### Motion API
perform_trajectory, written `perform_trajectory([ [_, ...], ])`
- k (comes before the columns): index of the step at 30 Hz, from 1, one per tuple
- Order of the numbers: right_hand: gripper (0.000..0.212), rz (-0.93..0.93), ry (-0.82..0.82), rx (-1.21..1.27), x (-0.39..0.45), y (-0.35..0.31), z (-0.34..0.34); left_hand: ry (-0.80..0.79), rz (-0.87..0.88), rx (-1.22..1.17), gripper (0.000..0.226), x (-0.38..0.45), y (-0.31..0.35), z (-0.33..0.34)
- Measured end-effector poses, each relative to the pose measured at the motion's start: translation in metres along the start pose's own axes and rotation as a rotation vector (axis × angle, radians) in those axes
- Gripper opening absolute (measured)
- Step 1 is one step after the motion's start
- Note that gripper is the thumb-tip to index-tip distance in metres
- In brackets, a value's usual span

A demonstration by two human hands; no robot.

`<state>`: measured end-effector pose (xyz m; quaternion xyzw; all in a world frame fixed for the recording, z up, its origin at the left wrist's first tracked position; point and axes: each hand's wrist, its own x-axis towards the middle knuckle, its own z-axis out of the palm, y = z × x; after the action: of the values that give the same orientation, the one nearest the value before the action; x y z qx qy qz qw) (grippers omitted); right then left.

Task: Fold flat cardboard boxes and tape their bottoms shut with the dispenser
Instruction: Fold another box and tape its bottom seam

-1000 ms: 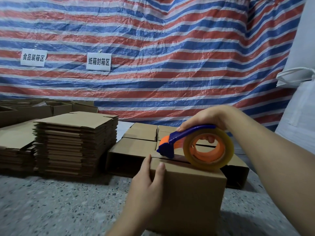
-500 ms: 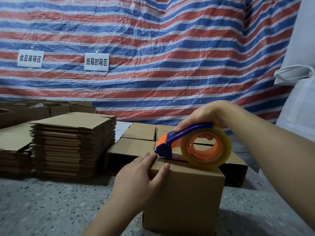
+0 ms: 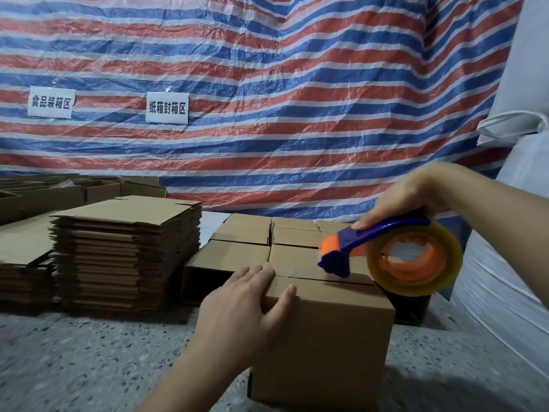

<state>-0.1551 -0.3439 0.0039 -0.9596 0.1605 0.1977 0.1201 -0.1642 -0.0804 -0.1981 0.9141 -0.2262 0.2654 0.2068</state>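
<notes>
Both hands busy | left hand point(image 3: 237, 310) flat on box point(image 3: 323, 337) edge | right hand point(image 3: 416, 197) grips dispenser point(image 3: 386, 251)

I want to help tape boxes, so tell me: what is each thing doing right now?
Box: folded up, flaps closed, seam on top partly taped.
Left hand: pressing on the box's top left corner, fingers flat.
Right hand: gripping the tape dispenser handle.
Tape dispenser: tilted, blade end over the seam.
Flat cardboard stack: unfolded, piled.
Boxes behind: folded, lined up together.
</notes>
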Motion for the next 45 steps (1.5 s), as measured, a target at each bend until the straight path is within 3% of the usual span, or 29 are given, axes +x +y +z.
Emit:
perform_trajectory([
  [11,0.101,0.005,-0.032,-0.034,0.006,0.012,0.012,-0.138,0.124,0.294,0.050,0.013,0.024,-0.022],
  [17,0.104,0.013,-0.017,-0.031,0.008,0.014,0.013,-0.244,0.223,0.227,0.069,0.017,0.053,-0.009],
  [21,0.109,-0.001,-0.034,-0.026,0.010,0.016,0.012,-0.223,0.235,0.303,0.082,0.017,0.054,-0.002],
  [28,0.085,0.001,-0.028,-0.017,0.004,0.025,0.009,-0.139,0.273,0.292,0.081,0.018,0.049,0.003],
  [43,0.079,0.102,-0.051,0.012,-0.014,0.076,0.017,-0.187,0.258,0.277,0.076,0.016,0.054,-0.003],
  [45,0.080,0.101,-0.047,0.026,-0.014,0.077,0.017,-0.232,0.248,0.302,0.085,0.019,0.060,-0.005],
])
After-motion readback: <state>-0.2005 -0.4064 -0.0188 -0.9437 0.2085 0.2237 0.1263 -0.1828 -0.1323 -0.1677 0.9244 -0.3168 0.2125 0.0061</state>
